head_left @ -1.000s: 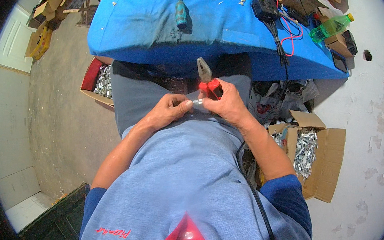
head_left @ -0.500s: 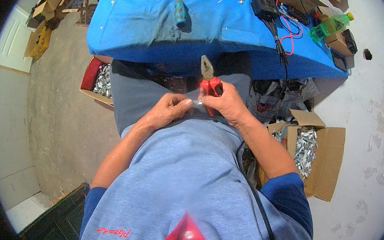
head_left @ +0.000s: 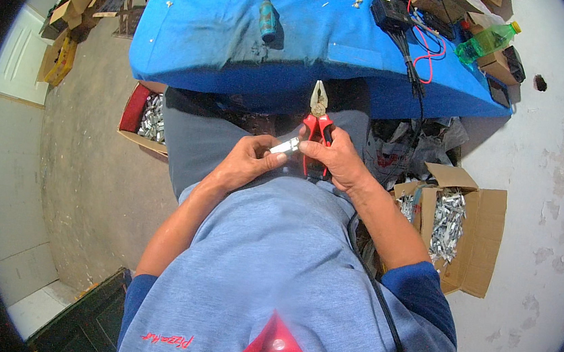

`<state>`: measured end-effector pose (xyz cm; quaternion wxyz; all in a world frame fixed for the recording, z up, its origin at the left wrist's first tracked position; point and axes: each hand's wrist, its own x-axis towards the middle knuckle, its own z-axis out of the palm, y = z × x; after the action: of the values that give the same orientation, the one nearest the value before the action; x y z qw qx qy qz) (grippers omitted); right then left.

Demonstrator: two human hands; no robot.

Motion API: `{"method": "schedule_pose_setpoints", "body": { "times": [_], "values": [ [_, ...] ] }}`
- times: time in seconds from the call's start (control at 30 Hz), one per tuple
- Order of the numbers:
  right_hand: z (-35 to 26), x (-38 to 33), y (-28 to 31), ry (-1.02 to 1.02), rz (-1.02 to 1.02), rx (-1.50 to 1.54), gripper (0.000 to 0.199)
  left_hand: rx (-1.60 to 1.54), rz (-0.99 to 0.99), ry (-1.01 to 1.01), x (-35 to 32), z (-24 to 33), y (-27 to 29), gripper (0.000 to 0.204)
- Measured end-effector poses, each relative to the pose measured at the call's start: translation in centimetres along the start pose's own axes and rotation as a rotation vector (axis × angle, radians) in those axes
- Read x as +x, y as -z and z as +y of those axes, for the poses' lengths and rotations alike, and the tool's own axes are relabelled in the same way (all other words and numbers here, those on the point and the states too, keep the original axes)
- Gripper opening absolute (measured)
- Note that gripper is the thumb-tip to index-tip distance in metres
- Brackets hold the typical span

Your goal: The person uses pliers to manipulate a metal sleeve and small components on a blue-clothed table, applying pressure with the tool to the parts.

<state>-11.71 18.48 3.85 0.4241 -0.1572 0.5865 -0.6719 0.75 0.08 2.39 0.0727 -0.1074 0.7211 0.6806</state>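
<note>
The fisheye head camera looked down from close above the shirt (head_left: 275,243), left hand (head_left: 249,159) and right hand (head_left: 340,160) mid-frame, table (head_left: 193,38) at top.

Patchy white wall (head_left: 535,227), brownish-grey floor (head_left: 102,172)

Two hands (head_left: 253,158), one pair of pliers (head_left: 318,113), one teal screwdriver (head_left: 267,20) and one green bottle (head_left: 487,44) show.
</note>
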Motion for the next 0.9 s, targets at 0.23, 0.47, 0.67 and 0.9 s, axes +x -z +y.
{"method": "schedule_pose_setpoints", "body": {
  "times": [0.23,0.47,0.67,0.9],
  "values": [
    [-1.7,1.0,-0.5,0.028,-0.086,-0.211,0.027,-0.096,-0.069,0.040,0.4,-1.0,-0.8,0.039],
    [-1.5,1.4,-0.1,-0.026,-0.178,-0.285,0.026,0.007,-0.077,0.061,0.4,0.0,-1.2,0.039],
    [-2.0,1.4,-0.9,0.038,-0.225,-0.235,0.024,0.033,-0.077,0.043,0.3,0.5,-1.2,0.041],
    [-2.9,0.9,-0.4,-0.104,-0.177,-0.102,0.028,-0.212,-0.006,-0.113,0.3,-0.9,-1.4,0.050]
  ]
}}
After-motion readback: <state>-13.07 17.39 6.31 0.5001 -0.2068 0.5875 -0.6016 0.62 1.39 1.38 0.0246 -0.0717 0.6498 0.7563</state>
